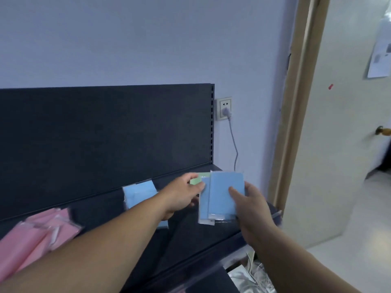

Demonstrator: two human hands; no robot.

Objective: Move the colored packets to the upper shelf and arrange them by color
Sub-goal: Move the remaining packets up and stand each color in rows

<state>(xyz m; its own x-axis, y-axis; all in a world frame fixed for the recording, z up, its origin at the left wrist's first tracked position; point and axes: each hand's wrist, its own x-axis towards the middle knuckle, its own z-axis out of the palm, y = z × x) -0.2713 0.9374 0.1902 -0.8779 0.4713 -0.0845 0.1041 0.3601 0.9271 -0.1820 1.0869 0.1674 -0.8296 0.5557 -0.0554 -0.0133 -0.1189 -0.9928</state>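
Two blue packets (222,196) sit in your right hand (251,208), fanned one over the other, thumb pressed on the front one and fingers wrapped behind; that grip is closed on them. Your left hand (183,196) reaches in from the left with its grip pinched on the left edge of the rear blue packet, and a green packet (197,178) shows just behind those fingertips; you cannot tell from here whether the left hand also has hold of the green one. All of this hangs above the right end of the dark shelf (201,235).

On the shelf itself, another blue packet (139,194) lies flat near the middle, partly hidden under your left forearm. Further left, a loose heap of pink packets (42,229) overlaps at the shelf's left end, well apart from the blue one.

Below the shelf's right edge, silver foil packaging (245,278) and pale cords are jumbled together. A wall socket (224,107) beside the shelf's back panel has a plug in it, its cable running down behind the packets.
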